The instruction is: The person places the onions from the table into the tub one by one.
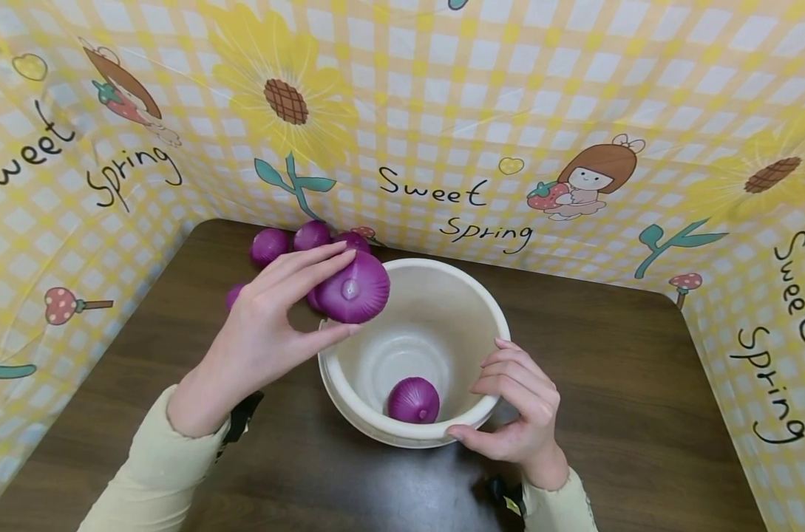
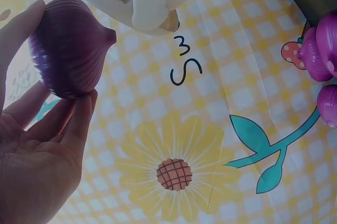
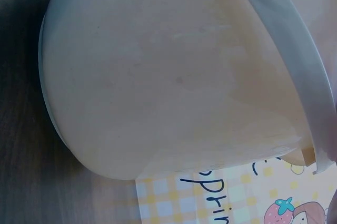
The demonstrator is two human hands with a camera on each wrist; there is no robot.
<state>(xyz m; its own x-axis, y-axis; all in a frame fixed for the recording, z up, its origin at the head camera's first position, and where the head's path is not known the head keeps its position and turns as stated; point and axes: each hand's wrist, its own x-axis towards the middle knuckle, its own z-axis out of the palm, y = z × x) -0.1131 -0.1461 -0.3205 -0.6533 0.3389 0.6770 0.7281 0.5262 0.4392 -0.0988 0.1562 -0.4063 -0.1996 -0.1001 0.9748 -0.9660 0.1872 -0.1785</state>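
A purple onion (image 1: 355, 290) is gripped between the thumb and fingers of my left hand (image 1: 262, 325), raised over the left rim of a white bucket (image 1: 495, 295). The left wrist view shows the same onion (image 2: 71, 47) with its pointed tip facing right. My right hand (image 1: 522, 406) holds the bucket's right rim, thumb at the front edge and fingers curled over the side. Inside, a second onion (image 1: 413, 400) lies on the bottom near the front wall. The right wrist view is filled by the bucket's outer wall (image 3: 168, 87); little of that hand shows there.
Several more onions (image 1: 269, 247) sit at the back left of the dark wooden table (image 1: 615, 369), partly hidden behind my left hand. A yellow checked cloth (image 1: 402, 96) with printed flowers and lettering walls the table at the back and both sides.
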